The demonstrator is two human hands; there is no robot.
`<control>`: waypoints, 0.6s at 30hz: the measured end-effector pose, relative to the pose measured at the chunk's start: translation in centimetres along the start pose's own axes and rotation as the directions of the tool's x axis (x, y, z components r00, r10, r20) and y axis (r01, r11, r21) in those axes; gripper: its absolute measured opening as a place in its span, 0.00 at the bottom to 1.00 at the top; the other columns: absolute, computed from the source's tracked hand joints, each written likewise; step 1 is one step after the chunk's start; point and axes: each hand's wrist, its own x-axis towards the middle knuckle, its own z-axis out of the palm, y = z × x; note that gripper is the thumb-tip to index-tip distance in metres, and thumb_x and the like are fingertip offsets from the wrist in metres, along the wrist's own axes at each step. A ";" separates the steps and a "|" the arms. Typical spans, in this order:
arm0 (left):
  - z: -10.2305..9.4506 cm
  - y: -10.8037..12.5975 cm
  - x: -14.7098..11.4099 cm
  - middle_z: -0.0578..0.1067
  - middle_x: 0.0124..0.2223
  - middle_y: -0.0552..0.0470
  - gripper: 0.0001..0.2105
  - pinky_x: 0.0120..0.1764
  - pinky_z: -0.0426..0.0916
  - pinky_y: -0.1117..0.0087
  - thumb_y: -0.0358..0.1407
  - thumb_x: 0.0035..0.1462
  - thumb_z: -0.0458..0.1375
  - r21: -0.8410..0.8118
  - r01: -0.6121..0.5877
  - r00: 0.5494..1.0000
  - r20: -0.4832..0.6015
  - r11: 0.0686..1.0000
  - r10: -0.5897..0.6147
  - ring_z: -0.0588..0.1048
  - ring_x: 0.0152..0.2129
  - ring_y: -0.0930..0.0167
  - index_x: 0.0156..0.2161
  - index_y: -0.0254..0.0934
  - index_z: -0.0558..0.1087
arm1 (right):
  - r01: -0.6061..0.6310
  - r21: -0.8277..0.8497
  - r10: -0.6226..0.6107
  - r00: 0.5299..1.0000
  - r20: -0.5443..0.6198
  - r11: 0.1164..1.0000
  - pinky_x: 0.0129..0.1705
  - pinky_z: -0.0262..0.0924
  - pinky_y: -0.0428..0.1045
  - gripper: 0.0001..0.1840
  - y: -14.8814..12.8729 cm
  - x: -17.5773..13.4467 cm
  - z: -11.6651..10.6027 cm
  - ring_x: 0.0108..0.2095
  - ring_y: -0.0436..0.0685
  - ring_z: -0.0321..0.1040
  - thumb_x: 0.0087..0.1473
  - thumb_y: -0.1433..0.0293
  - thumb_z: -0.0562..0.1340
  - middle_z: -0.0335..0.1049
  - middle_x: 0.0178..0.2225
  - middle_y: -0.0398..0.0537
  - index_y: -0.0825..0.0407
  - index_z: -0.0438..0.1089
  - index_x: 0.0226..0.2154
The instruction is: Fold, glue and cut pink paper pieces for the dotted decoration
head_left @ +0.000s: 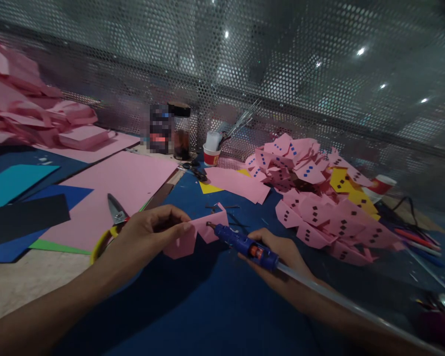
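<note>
Between thumb and fingers, my left hand [154, 232] pinches a folded pink paper piece [181, 242] above the blue table surface [163, 306]. My right hand [282, 252] is wrapped round a blue hot glue gun [241, 244], with a long clear glue stick [319, 287] running out of its back end. The gun's nozzle touches or nearly touches the pink paper; which of the two I cannot tell. Part of my right hand's grip is hidden behind the gun. Scissors [114, 212] with yellow handles lie just beyond my left wrist, partly covered by it.
Pink paper shapes with dark squares [319, 202] are heaped at right. Large pink sheets [114, 188] and a black sheet [29, 217] lie at left, near a pink paper pile [33, 109]. A paper cup [211, 155] and a jar [181, 133] stand before the perforated metal wall [222, 59].
</note>
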 end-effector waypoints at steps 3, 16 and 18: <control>0.0 0.1 0.0 0.78 0.26 0.52 0.17 0.25 0.65 0.74 0.52 0.53 0.67 0.015 -0.004 1.000 -0.009 1.000 0.004 0.71 0.22 0.71 0.32 0.39 0.79 | -0.007 -0.009 0.006 1.000 -0.018 1.000 0.27 0.51 0.44 0.16 -0.3 0.0 -0.1 0.27 0.51 0.65 0.53 0.77 0.64 0.71 0.29 0.40 0.48 0.71 0.45; 0.1 -0.6 -0.1 0.78 0.27 0.53 0.16 0.25 0.65 0.74 0.51 0.55 0.66 0.018 -0.025 1.000 0.009 1.000 0.025 0.72 0.23 0.71 0.34 0.40 0.79 | 0.009 -0.026 -0.010 1.000 -0.014 1.000 0.28 0.53 0.45 0.16 -0.1 0.0 -0.1 0.27 0.51 0.65 0.52 0.76 0.64 0.72 0.30 0.40 0.48 0.70 0.45; 0.0 -0.7 0.0 0.78 0.27 0.53 0.16 0.25 0.65 0.75 0.51 0.55 0.66 0.022 -0.024 1.000 0.005 0.999 0.024 0.72 0.23 0.71 0.34 0.40 0.79 | -0.001 -0.032 0.001 1.000 -0.013 0.999 0.28 0.52 0.45 0.16 -0.3 0.1 -0.1 0.27 0.52 0.65 0.53 0.76 0.64 0.73 0.31 0.41 0.48 0.71 0.45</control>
